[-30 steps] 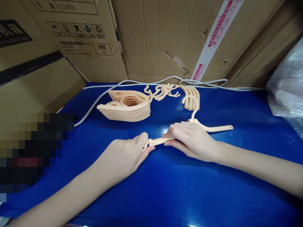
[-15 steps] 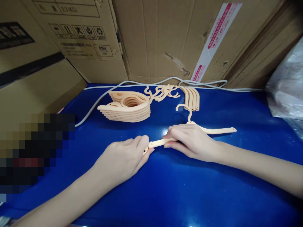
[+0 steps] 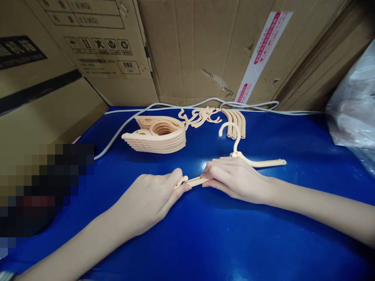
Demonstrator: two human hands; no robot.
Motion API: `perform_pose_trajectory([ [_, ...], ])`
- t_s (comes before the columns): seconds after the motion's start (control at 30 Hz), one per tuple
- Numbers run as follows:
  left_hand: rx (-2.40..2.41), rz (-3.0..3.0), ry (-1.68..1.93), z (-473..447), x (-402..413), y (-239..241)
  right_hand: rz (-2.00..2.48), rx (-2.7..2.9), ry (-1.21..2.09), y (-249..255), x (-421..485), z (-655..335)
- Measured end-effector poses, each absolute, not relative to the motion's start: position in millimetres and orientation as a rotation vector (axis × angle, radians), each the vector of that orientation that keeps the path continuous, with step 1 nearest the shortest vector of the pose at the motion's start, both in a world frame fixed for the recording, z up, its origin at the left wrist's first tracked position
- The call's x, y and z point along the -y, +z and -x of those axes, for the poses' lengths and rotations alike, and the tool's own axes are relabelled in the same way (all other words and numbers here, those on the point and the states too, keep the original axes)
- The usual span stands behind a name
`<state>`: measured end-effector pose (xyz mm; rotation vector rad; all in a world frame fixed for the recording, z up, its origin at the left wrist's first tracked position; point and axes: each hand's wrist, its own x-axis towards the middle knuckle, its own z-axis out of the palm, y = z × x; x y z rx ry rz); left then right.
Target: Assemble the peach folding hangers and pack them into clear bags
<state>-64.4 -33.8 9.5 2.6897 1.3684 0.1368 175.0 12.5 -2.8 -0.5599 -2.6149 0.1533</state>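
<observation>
A peach plastic folding hanger (image 3: 258,162) lies spread on the blue table (image 3: 222,242), its hook pointing away from me. My left hand (image 3: 152,197) pinches the tip of the hanger's left arm between thumb and forefinger. My right hand (image 3: 236,177) covers the hanger's middle, fingers closed on the same arm near the hinge. The right arm of the hanger sticks out past my right hand. Behind them a stack of folded hangers (image 3: 158,136) rests on the table.
Loose hooks (image 3: 200,116) and a row of hanger arms (image 3: 236,123) lie at the back beside a white cable (image 3: 123,128). Cardboard boxes (image 3: 190,47) wall in the back and left. A plastic bag (image 3: 354,109) sits at the right edge.
The hanger's hook has swung from lying flat leftward to standing up. My hands have drawn closer together along the left arm, which shows shorter between them.
</observation>
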Motion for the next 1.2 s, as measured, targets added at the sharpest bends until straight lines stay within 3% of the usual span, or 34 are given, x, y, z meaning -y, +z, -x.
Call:
perform_pose_trajectory([
  [0.4,-1.316,-2.862,-0.039,62.0,24.7,21.2,0.607,2.578,0.166,-1.8,-10.4,-174.6],
  [0.77,-1.238,-3.085,0.317,65.1,23.2,9.8,0.639,2.569,0.374,-3.0,-13.1,-175.3],
  [1.2,-1.262,-3.427,0.221,63.7,27.7,11.8,0.701,2.550,0.634,-1.7,-12.3,-176.4],
])
